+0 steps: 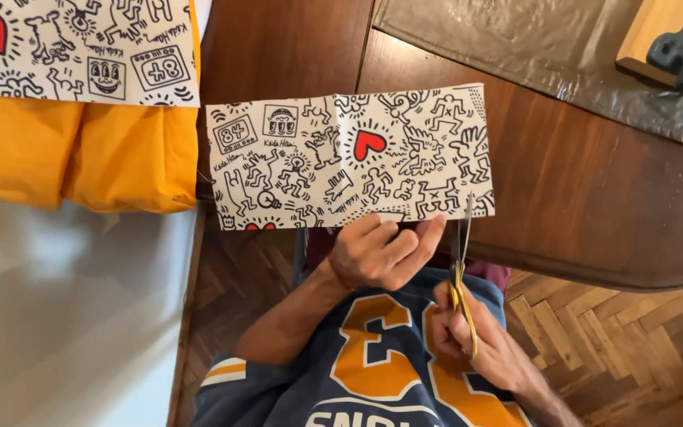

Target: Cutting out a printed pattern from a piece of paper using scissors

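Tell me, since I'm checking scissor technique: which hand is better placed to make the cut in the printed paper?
Right. The right hand holds the yellow-handled scissors, blades at the printed paper's lower edge, while the left hand grips that edge.

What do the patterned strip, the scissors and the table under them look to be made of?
Patterned strip: likely paper or thin fabric, matte, with fold creases; unclear which.
Scissors: grey metal blades, yellow handles that look plastic.
Table: dark wood, glossy finish, visible grain and sheen.
The left hand holds the strip; the right hand holds the scissors.
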